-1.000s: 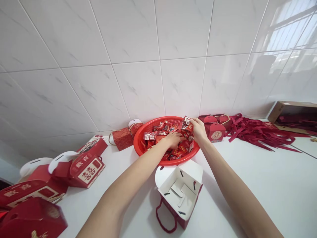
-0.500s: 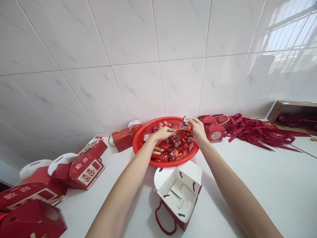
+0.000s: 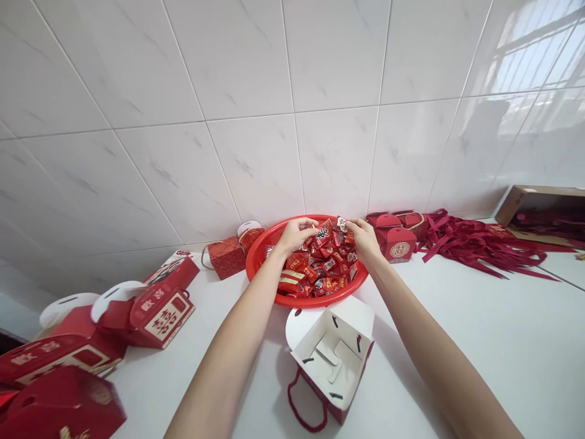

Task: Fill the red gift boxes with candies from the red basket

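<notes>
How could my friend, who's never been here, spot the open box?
Start at the tiled wall, then look down to the red basket of small packets on the white table. The open box, with a dark red rope handle, stands just in front of that basket. Unlike with the red boxes at the left, you can see right into its white inside.

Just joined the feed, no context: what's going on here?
A person has both hands over a red basket of wrapped sweets. The right hand grips a packet at the basket's far right. The left hand has its fingertips at another packet; whether it is gripped is hard to tell. An open box sits just in front of the basket, white inside showing. Red boxes stand to the left, ribbons lie to the right.
</notes>
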`<move>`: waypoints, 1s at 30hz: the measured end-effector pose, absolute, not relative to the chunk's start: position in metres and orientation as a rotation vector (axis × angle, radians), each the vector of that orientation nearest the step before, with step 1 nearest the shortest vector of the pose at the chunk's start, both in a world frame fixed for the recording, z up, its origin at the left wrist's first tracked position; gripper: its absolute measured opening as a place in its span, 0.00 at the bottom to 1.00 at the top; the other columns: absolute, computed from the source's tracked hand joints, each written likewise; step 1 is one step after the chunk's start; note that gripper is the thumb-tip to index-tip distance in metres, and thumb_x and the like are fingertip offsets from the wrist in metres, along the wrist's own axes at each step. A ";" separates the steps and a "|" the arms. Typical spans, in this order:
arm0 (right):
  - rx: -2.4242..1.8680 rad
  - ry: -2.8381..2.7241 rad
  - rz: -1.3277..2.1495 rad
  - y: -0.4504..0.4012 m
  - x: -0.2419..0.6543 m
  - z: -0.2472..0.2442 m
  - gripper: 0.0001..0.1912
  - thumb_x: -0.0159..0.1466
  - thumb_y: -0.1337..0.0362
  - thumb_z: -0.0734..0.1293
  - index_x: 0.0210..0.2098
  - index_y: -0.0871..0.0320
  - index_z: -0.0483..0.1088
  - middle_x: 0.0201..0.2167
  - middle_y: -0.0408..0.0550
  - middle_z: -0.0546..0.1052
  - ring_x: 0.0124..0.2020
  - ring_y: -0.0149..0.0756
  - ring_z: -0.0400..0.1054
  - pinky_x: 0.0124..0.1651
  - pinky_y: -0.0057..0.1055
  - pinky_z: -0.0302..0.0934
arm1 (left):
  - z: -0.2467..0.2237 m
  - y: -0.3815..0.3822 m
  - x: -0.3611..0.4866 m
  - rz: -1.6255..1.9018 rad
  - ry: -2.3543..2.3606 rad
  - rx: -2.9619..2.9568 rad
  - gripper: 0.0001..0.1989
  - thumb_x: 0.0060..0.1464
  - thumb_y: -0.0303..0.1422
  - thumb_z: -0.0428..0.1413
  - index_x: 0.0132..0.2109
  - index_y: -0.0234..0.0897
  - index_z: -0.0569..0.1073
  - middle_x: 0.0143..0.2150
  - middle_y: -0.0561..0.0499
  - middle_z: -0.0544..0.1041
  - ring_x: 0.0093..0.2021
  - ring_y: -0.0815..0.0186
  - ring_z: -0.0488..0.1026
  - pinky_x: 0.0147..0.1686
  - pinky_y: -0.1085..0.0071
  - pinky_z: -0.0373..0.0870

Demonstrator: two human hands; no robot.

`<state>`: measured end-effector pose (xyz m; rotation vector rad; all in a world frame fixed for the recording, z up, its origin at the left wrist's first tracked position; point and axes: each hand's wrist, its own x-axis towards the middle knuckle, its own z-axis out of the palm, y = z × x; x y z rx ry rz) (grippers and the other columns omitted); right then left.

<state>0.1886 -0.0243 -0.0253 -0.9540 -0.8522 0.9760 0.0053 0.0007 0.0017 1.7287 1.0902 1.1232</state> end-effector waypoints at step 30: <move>-0.885 -1.996 0.736 -0.167 0.188 0.079 0.07 0.56 0.62 0.71 0.35 0.56 0.75 0.26 0.41 0.74 0.29 0.33 0.65 0.32 0.29 0.58 | 0.046 -0.180 -0.038 0.731 1.285 2.140 0.12 0.53 0.43 0.58 0.33 0.40 0.80 0.30 0.51 0.80 0.33 0.62 0.75 0.34 0.69 0.68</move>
